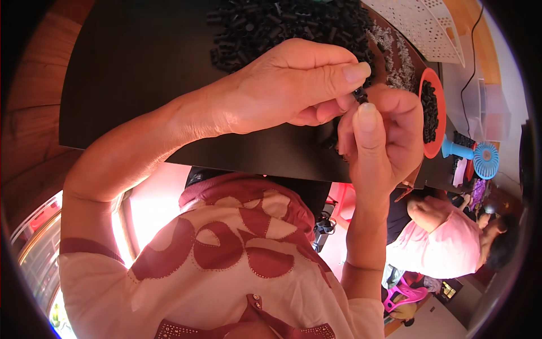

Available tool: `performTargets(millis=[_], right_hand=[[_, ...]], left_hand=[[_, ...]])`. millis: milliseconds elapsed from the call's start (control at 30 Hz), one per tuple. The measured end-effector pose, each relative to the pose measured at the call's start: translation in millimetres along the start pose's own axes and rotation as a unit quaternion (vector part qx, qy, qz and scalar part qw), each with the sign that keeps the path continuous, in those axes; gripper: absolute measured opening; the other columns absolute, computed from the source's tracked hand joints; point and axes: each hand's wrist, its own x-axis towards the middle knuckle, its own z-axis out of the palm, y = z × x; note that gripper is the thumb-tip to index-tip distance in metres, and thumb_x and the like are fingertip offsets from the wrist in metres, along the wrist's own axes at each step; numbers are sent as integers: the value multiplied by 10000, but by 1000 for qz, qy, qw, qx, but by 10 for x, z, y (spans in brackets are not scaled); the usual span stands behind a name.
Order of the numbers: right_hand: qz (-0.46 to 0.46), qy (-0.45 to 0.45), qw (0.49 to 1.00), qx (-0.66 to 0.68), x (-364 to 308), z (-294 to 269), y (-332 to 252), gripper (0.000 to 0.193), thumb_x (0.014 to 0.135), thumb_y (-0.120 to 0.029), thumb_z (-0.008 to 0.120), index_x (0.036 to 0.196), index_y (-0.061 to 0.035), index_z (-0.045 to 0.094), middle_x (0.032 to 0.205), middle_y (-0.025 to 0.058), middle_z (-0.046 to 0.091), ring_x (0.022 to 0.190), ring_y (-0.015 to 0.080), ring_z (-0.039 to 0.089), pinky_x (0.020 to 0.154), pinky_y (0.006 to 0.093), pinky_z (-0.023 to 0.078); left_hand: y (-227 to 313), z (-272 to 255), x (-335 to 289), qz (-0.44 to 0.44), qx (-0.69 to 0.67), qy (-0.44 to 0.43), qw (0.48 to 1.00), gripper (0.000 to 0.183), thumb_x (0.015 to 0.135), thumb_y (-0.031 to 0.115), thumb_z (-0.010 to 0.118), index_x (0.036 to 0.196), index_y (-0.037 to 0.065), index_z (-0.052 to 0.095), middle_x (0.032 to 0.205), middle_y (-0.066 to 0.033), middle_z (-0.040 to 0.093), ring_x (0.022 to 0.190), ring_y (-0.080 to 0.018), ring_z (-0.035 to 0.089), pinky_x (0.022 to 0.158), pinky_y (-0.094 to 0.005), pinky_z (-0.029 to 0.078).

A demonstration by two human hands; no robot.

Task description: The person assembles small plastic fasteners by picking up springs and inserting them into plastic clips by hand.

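Note:
Above the dark table, both of my hands meet at a small black piece [361, 96], mostly covered by the fingers. My left hand [307, 79] comes across from the left and pinches the piece between thumb and fingertips. Just below and to the right, my right hand [387, 127] is closed too, its thumb upright against the curled fingers at the piece's other end. Behind the hands lies a large heap of short black tube-like pieces [248, 28]. Whether the held piece is one part or two joined parts I cannot make out.
Small clear parts [401, 70] lie spread right of the heap. An orange bowl [442, 118] of black pieces stands at the right edge of the dark table [130, 85], near a blue fan [485, 160]. A white perforated basket [423, 25] is at the back. Another person [446, 237] sits at right.

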Motion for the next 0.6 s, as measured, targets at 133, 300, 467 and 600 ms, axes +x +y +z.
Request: performTargets(millis=[133, 300, 467, 600], right_hand=[[-15, -41, 997, -64, 162, -53, -29, 365, 850, -64, 721, 1163, 43, 567, 766, 29, 534, 608, 61, 432, 508, 195, 354], [-130, -103, 952, -259, 212, -147, -37, 352, 760, -144, 782, 1050, 12, 657, 738, 28, 509, 577, 76, 427, 482, 209, 322], [-147, -64, 961, -226, 191, -75, 8, 285, 730, -132, 803, 911, -12, 619, 671, 5, 474, 517, 63, 371, 430, 209, 256], [-134, -51, 968, -207, 190, -34, 15, 277, 715, -125, 808, 836, -42, 573, 622, -11, 440, 488, 41, 326, 419, 207, 233]], left_hand=[[21, -19, 8, -41, -82, 0, 996, 337, 1002, 357, 527, 879, 45, 559, 629, -9, 527, 475, -35, 368, 400, -200, 252], [-14, -31, 12, -71, -130, 9, 989, 357, 964, 376, 593, 817, 51, 580, 587, -17, 531, 417, -48, 383, 354, -209, 240], [21, 12, -26, -119, -168, -16, 978, 380, 937, 397, 631, 809, 40, 604, 567, -17, 503, 420, -54, 358, 356, -216, 200], [21, -4, -34, -138, -197, -39, 970, 399, 929, 424, 635, 851, 33, 641, 575, -17, 484, 440, -39, 333, 366, -203, 176]])
